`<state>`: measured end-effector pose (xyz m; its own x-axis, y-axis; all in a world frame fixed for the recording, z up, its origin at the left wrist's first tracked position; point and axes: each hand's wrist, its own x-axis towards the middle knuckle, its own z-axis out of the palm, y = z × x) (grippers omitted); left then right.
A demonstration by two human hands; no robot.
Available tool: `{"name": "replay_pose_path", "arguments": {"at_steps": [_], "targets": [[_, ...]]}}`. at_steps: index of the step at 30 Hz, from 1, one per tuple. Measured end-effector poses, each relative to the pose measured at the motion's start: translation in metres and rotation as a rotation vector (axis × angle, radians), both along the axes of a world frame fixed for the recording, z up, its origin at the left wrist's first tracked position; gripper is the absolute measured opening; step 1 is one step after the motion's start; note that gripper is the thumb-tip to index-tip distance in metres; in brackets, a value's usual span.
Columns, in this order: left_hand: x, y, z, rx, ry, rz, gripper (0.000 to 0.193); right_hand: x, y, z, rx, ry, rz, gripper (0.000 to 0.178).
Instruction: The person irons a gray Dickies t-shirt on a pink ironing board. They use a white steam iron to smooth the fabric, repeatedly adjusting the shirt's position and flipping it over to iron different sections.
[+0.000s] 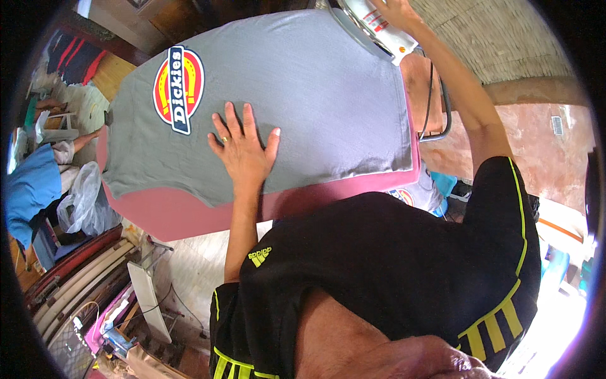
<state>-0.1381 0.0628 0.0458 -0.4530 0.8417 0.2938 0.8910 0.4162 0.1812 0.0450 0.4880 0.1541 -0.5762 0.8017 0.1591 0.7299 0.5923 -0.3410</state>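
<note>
We record the largest item first: a pink padded ironing board [170, 218], its bare surface showing along the near edge and the left end. Over it lies a grey T-shirt [315, 82], spread flat and covering most of the board, its long axis running along the board from left to right. A round red, yellow and blue printed badge [179, 88] sits on the shirt toward the board's left end.

Next, the hands. We find the left hand [243, 148] pressed palm-down on the shirt near the board's near edge, fingers spread wide, holding nothing; a ring shows on one finger. The right hand [394, 9] is at the board's far right corner, closed around the handle of a white electric iron [379, 25], which rests on or just above the shirt there; contact cannot be confirmed. A dark cord [431, 95] hangs off the board's right end.

Relation noted: the iron lies to the right of and beyond the flat left hand, with open shirt fabric between them.
</note>
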Motion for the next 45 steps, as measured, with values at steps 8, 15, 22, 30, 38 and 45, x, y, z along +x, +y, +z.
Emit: {"name": "replay_pose_path", "arguments": {"at_steps": [8,15,22,30,38,45], "targets": [[0.000,-0.005,-0.005,0.001,0.010,0.038,0.078,0.027,-0.134,-0.015,0.077,0.046,0.374,0.035],[-0.003,-0.004,-0.016,0.018,0.058,0.042,0.080,0.098,-0.168,-0.001,0.041,-0.071,0.432,0.042],[-0.004,0.003,-0.007,0.027,0.099,0.038,0.077,0.051,-0.011,-0.022,0.117,0.057,0.123,0.053],[-0.010,-0.007,-0.024,0.048,0.104,0.040,0.078,0.037,-0.106,-0.034,0.004,0.058,0.315,0.055],[-0.013,-0.005,-0.021,0.115,0.125,-0.014,0.074,0.150,-0.263,-0.010,-0.180,0.049,0.670,0.041],[-0.002,-0.055,-0.028,0.034,0.120,0.139,0.067,0.161,-0.270,0.010,-0.375,-0.116,0.705,0.038]]}}
